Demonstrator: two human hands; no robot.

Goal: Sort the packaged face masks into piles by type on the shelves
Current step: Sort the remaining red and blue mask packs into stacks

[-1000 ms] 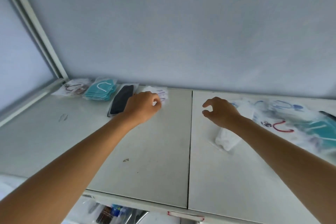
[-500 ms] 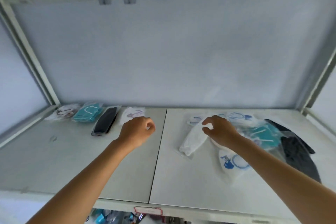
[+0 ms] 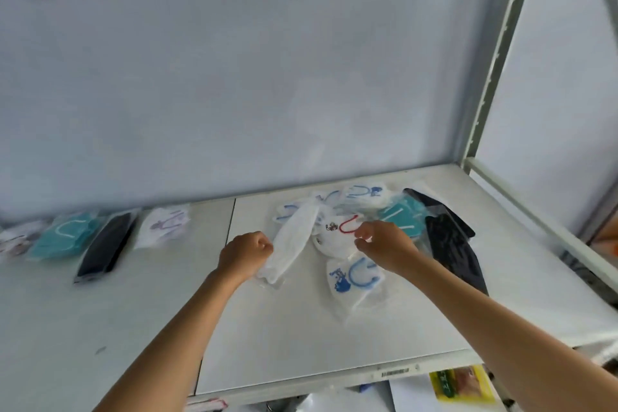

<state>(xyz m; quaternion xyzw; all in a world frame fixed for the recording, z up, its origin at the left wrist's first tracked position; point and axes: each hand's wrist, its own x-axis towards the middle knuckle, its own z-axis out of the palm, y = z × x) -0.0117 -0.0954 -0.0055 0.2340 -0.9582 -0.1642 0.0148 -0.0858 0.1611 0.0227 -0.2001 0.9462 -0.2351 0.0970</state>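
A row of sorted packaged masks lies at the shelf's left: a white one with purple print (image 3: 164, 226), a black one (image 3: 107, 244), a teal one (image 3: 65, 237) and a pale one (image 3: 13, 241) at the frame edge. On the right is a mixed heap: a plain white mask (image 3: 294, 237), a red-loop mask (image 3: 334, 231), a blue-print mask (image 3: 354, 278), a teal mask (image 3: 404, 216) and black masks (image 3: 451, 244). My left hand (image 3: 245, 256) is a closed fist against the plain white mask's left edge. My right hand (image 3: 384, 247) hovers over the heap with curved fingers and holds nothing.
The white shelf board (image 3: 301, 328) has a seam down its middle. A grey metal upright (image 3: 495, 53) and side rail bound the right end. The front lip carries a label (image 3: 394, 371). A yellow packet (image 3: 461, 381) lies on the level below.
Both hands moved right, from the sorted row to the mixed heap. The white purple-print package stays behind in the row. My view has swung right.
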